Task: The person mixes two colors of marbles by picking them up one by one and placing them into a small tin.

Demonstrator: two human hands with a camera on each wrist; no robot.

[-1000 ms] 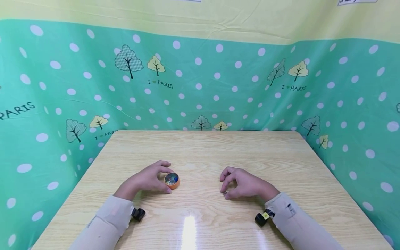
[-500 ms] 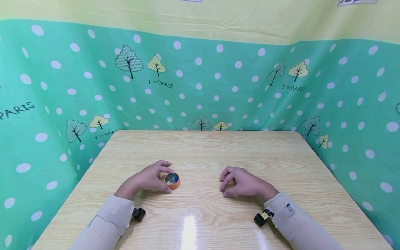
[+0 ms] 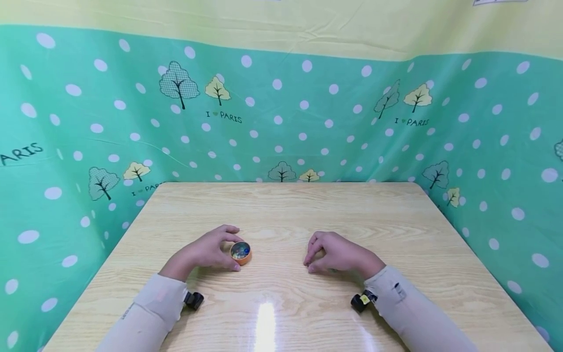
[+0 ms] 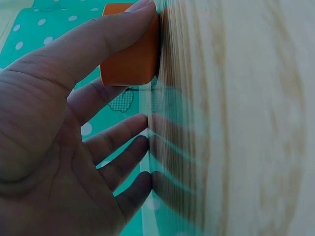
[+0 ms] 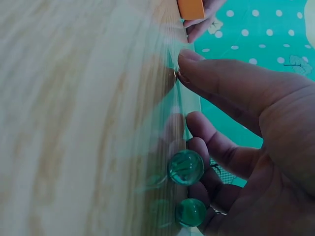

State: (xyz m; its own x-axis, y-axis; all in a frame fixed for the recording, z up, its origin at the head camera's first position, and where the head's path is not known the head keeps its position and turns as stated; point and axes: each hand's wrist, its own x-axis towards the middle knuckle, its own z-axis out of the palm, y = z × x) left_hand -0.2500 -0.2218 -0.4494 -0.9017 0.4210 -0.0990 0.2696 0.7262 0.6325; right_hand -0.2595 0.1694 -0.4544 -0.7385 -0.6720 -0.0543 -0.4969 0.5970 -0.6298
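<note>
In the head view, my left hand [image 3: 207, 250] holds a small round orange tub [image 3: 242, 262] on the table, thumb on the near side and index finger on the far side. Glassy marbles, one of them blue, show inside it. The left wrist view has the tub's orange wall [image 4: 129, 66] under my thumb; the other fingers reach the tabletop. My right hand [image 3: 337, 252] is low over the table, right of the tub, thumb and index fingertips pinching a mostly hidden marble [image 5: 176, 74]. Beside its curled other fingers sit two green-tinted clear marbles, one [image 5: 186, 167] above another [image 5: 191, 212] in the right wrist view.
The glossy wood-grain table [image 3: 281, 210] reflects a bright light near its front. A green dotted cloth [image 3: 290, 127] with printed trees hangs behind and along both sides. A small black camera is strapped at each wrist.
My right hand has slid left, and its fingers have drawn closer together. The marble seen earlier at its thumb tip is now mostly covered. My left hand and the tub hold their place.
</note>
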